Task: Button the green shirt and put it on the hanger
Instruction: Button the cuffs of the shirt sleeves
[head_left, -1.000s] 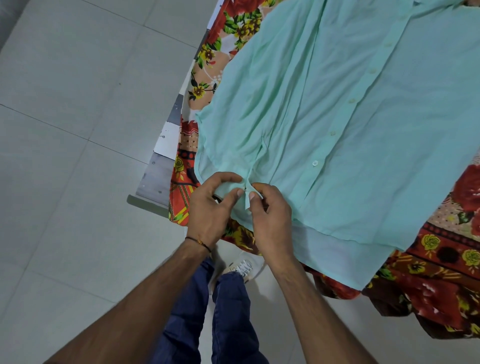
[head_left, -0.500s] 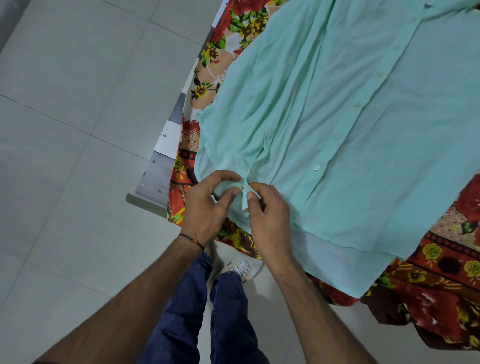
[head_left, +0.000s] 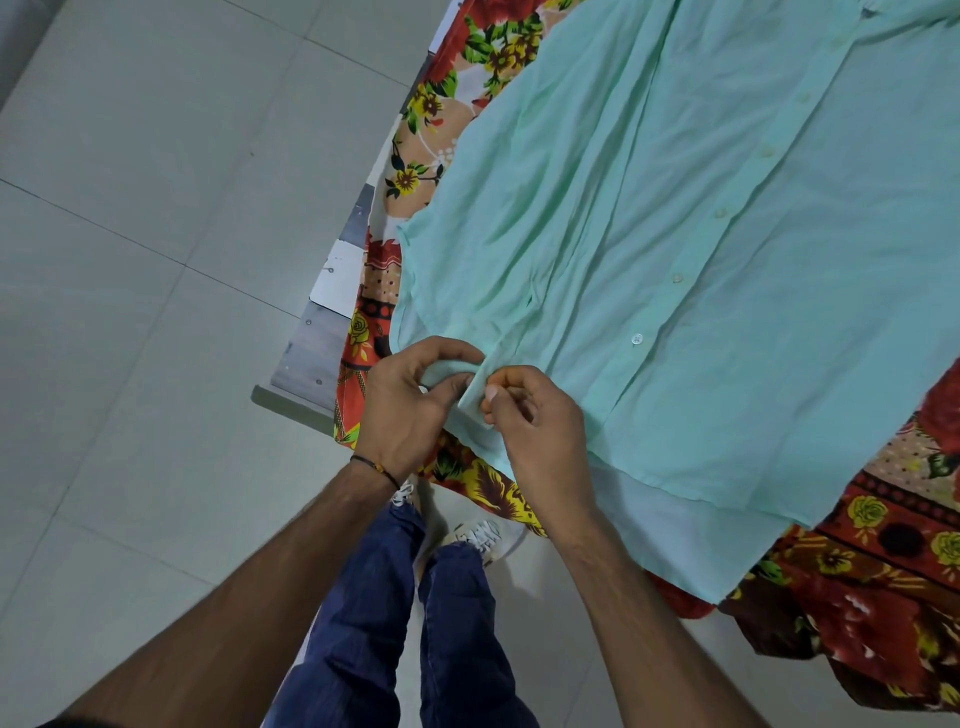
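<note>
A pale green shirt (head_left: 675, 234) lies spread flat on a floral cloth, its button placket running from the upper right down to a white button (head_left: 636, 339). Near the shirt's lower left hem, my left hand (head_left: 410, 410) and my right hand (head_left: 535, 431) meet fingertip to fingertip. Both pinch a small fold of the green fabric between thumb and fingers. Whatever lies inside that pinch is hidden by my fingers. No hanger is in view.
The red and yellow floral cloth (head_left: 883, 545) covers a table whose grey metal corner (head_left: 317, 358) juts toward the tiled floor (head_left: 145, 260) at left. My legs in blue trousers (head_left: 395, 623) and a white shoe (head_left: 483, 538) stand below the table edge.
Both hands stay at the same spot on the hem. The fingertips have closed tighter on the fold, and the small flap that stood up between them is now pressed down.
</note>
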